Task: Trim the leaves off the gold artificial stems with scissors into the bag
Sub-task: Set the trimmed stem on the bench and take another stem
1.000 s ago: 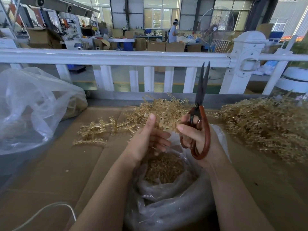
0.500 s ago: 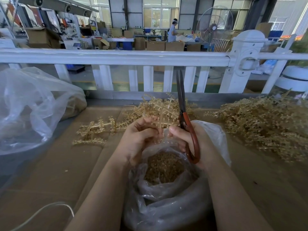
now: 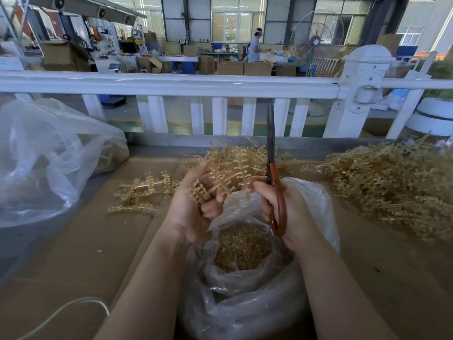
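Basically the cardboard-covered bench (image 3: 81, 253) runs up to a white railing (image 3: 171, 84), so loose stock stays within reach. Big heap of untrimmed gold stems (image 3: 392, 182) sits on the right, near the scissor hand, likely the supply pile. Large clear bag (image 3: 49, 155) lies at far left, well apart, contents hard to tell. Smaller clear plastic bag (image 3: 245, 303) stands open right in front of the person, directly under both hands, so cut leaves drop straight in; cut gold leaves (image 3: 241, 246) already fill its bottom. A few flat stems (image 3: 142, 190) lie on the bench just left of the hands, probably set aside. Left hand (image 3: 193, 209) has its fingers curled round a bunch of gold stems (image 3: 228, 173), held above the bag mouth with leafy ends fanned up and away. Right hand (image 3: 289, 212) grips the red-handled scissors (image 3: 275, 192), blades pointing straight up and together, parked out of the way; its forefinger reaches toward the bunch, seemingly sorting a stem out. No cut under way; my guess is the next stem is being picked. White cable (image 3: 73, 307) loops at near left.
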